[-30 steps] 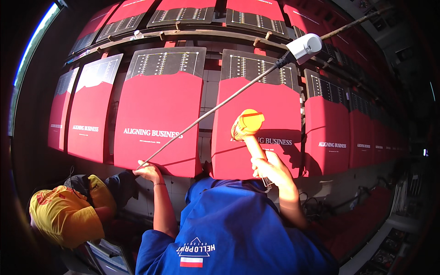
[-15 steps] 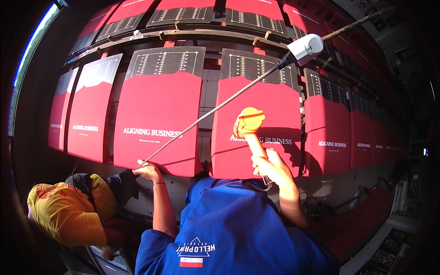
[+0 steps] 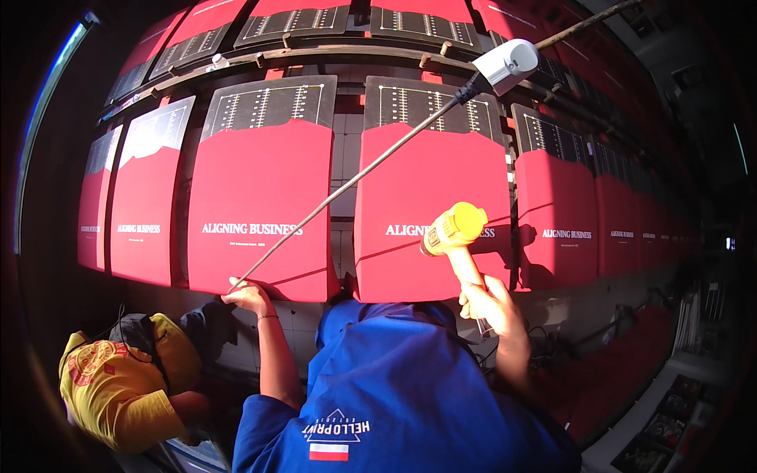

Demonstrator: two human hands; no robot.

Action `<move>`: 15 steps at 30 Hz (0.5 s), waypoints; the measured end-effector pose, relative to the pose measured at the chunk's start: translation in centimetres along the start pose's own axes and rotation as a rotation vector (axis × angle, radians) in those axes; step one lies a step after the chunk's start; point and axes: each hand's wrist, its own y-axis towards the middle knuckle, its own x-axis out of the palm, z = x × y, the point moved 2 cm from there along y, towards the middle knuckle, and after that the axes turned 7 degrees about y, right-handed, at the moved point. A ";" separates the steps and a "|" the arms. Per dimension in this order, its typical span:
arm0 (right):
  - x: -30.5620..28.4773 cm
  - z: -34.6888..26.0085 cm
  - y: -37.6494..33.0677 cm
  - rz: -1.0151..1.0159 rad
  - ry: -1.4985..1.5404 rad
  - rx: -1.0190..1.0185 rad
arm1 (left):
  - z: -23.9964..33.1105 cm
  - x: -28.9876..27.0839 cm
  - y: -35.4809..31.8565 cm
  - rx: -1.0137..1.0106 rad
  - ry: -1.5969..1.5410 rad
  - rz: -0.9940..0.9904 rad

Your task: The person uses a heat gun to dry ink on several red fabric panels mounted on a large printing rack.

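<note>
Nearest: a worker in a blue shirt, seen from above, both forearms raised toward the wall. Left hand: fingers spread and flat, pressed on the lower edge of a red poster panel; grip apart, clamped on nothing. Right hand: wrist cocked upward, grip wrapped tight on the handle of a yellow heat gun, nozzle aimed at the adjoining red panel, near its lower right part. At lower left, a second person in a yellow shirt crouches below the panels. A thin rod runs slantwise from near the left hand up to a white camera housing. Farther: more red panels in a row receding right, dark chart-printed tops, a horizontal rail above. Risks, as judged: heat held close on one spot could scorch or blister the red sheet; the flat left hand slipping could let the panel edge lift or crease; the nozzle could swing near the crouching person.
</note>
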 end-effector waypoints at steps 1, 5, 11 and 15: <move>0.0 0.3 -0.2 0.010 0.016 -0.008 | -0.1 -2.4 0.7 0.129 0.316 -0.028; -1.4 0.1 -0.6 0.057 0.008 -0.016 | -0.5 5.1 -0.2 -0.013 -0.060 0.041; -4.3 0.1 -2.0 0.252 0.008 -0.034 | -0.8 0.8 -0.1 0.128 0.204 -0.196; -4.8 0.2 -2.2 0.260 0.030 -0.057 | -0.6 3.5 -0.7 0.075 0.155 -0.130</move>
